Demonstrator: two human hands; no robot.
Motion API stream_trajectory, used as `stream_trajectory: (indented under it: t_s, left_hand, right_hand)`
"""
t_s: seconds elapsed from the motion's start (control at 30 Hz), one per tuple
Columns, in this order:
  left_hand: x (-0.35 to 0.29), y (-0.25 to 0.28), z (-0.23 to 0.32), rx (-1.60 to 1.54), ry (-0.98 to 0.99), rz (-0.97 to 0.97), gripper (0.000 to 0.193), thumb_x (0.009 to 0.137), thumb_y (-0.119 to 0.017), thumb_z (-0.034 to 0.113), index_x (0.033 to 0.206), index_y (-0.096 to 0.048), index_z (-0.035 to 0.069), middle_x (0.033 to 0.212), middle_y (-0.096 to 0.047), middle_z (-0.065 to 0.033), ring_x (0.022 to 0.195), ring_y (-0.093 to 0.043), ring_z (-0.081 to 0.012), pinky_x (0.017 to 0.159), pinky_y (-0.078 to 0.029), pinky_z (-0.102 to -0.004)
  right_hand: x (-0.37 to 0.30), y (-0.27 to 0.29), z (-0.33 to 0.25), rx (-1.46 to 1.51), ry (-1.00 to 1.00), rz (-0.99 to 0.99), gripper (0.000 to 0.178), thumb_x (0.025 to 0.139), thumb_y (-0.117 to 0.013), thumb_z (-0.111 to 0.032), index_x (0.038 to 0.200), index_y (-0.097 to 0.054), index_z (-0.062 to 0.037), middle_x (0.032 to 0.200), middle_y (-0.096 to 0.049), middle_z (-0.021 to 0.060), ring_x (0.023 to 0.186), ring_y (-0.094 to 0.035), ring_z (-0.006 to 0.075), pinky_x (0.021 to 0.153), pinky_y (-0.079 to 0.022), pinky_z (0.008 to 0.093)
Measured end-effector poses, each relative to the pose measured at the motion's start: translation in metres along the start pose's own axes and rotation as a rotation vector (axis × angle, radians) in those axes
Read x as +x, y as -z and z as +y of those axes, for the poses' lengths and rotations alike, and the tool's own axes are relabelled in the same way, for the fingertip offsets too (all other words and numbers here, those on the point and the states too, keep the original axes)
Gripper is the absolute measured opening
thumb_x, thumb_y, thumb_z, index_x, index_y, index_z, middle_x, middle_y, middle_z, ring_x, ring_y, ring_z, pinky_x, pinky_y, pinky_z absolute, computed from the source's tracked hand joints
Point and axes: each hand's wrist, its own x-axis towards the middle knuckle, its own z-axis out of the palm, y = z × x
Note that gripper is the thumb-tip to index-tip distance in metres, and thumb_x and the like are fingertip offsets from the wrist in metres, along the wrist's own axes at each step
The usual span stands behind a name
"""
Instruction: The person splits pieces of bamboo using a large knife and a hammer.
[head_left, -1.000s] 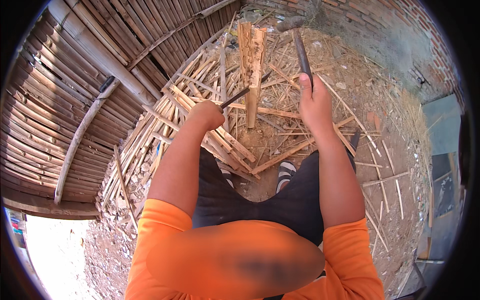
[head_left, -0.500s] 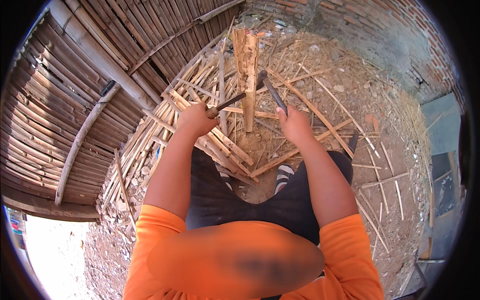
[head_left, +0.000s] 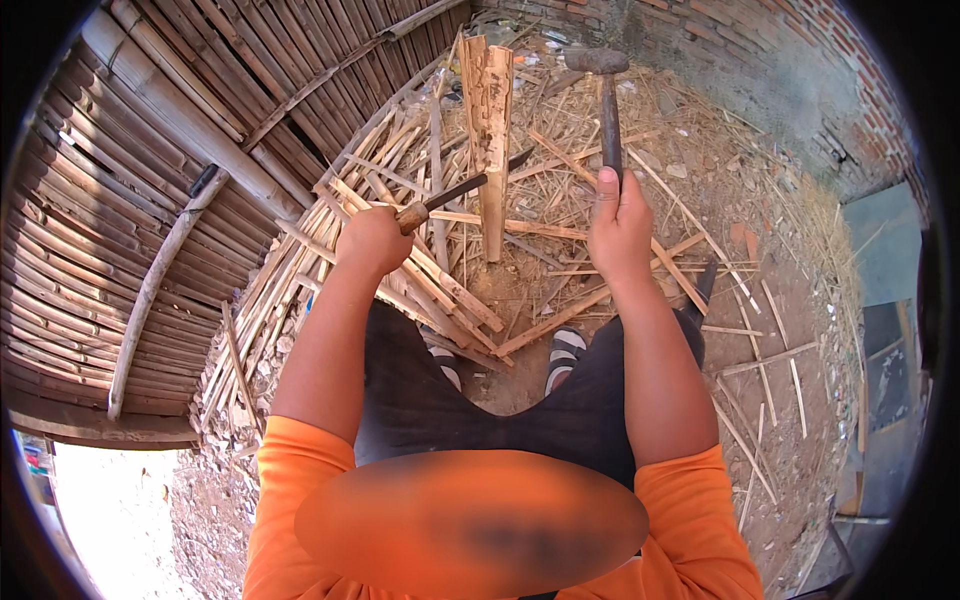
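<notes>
My left hand (head_left: 374,240) is closed round the wooden handle of a machete (head_left: 459,191). Its dark blade lies in the split, upright piece of bamboo (head_left: 489,120), and the tip shows on the far side. The bamboo, pale and rough on its face, stands on the ground in front of my feet. In my right hand (head_left: 621,235) is a hammer (head_left: 611,125), raised to the right of the bamboo with its head up and apart from the blade. The middle of the blade is hidden by the bamboo.
A pile of split bamboo strips (head_left: 440,280) lies left of the bamboo. More loose strips (head_left: 680,275) cross the ground on the right. A bamboo-slat wall (head_left: 90,280) rises at the left, and a brick wall (head_left: 760,80) at the back right. My sandalled feet (head_left: 565,355) are close by.
My right hand has lifted the hammer up and to the right, away from the blade. My left hand still holds the machete in the bamboo, shifted slightly left in view.
</notes>
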Motion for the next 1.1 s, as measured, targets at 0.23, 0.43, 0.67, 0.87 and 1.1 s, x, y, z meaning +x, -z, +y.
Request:
stream_trajectory:
  t_s: [0.23, 0.43, 0.67, 0.87, 1.1]
  left_hand:
    - [0.006, -0.002, 0.003, 0.032, -0.005, -0.002, 0.03, 0.084, -0.064, 0.019, 0.109, -0.073, 0.004, 0.111, -0.073, -0.0189, 0.104, -0.07, -0.0356, 0.091, -0.057, -0.0451]
    - [0.002, -0.001, 0.006, 0.03, 0.033, -0.017, 0.032, 0.084, -0.064, 0.02, 0.111, -0.073, 0.006, 0.113, -0.073, -0.0178, 0.106, -0.07, -0.0347, 0.091, -0.057, -0.0449]
    - [0.008, 0.007, 0.014, 0.072, 0.03, -0.034, 0.032, 0.085, -0.064, 0.02, 0.112, -0.073, 0.005, 0.114, -0.073, -0.0181, 0.107, -0.07, -0.0345, 0.091, -0.057, -0.0443]
    - [0.003, 0.006, 0.017, 0.046, 0.041, -0.043, 0.032, 0.084, -0.065, 0.02, 0.111, -0.073, 0.004, 0.113, -0.073, -0.0191, 0.106, -0.07, -0.0343, 0.091, -0.057, -0.0435]
    - [0.012, -0.003, 0.024, 0.068, 0.045, -0.024, 0.032, 0.084, -0.065, 0.02, 0.11, -0.073, 0.005, 0.111, -0.073, -0.0197, 0.104, -0.071, -0.0344, 0.091, -0.057, -0.0442]
  right_hand:
    - [0.01, -0.031, 0.042, -0.257, -0.189, -0.313, 0.051, 0.106, -0.044, -0.047, 0.095, -0.061, 0.0, 0.073, -0.063, 0.0213, 0.073, -0.063, 0.0435, 0.068, -0.047, 0.0527]
    - [0.011, 0.002, -0.001, -0.023, -0.046, -0.021, 0.048, 0.107, -0.045, -0.043, 0.094, -0.06, 0.0001, 0.069, -0.063, 0.0181, 0.065, -0.063, 0.0395, 0.06, -0.047, 0.0485]
    - [0.005, -0.037, 0.055, -0.29, -0.234, -0.368, 0.052, 0.106, -0.045, -0.047, 0.096, -0.063, 0.001, 0.079, -0.066, 0.0235, 0.079, -0.066, 0.0432, 0.073, -0.05, 0.0515]
    - [0.01, -0.013, 0.017, -0.028, -0.119, -0.042, 0.052, 0.107, -0.045, -0.048, 0.095, -0.061, 0.0001, 0.066, -0.059, 0.0167, 0.066, -0.062, 0.0369, 0.064, -0.046, 0.0484]
    - [0.001, -0.039, 0.066, -0.282, -0.244, -0.396, 0.048, 0.104, -0.048, -0.045, 0.099, -0.062, 0.0001, 0.08, -0.067, 0.0246, 0.08, -0.067, 0.0448, 0.074, -0.051, 0.0531]
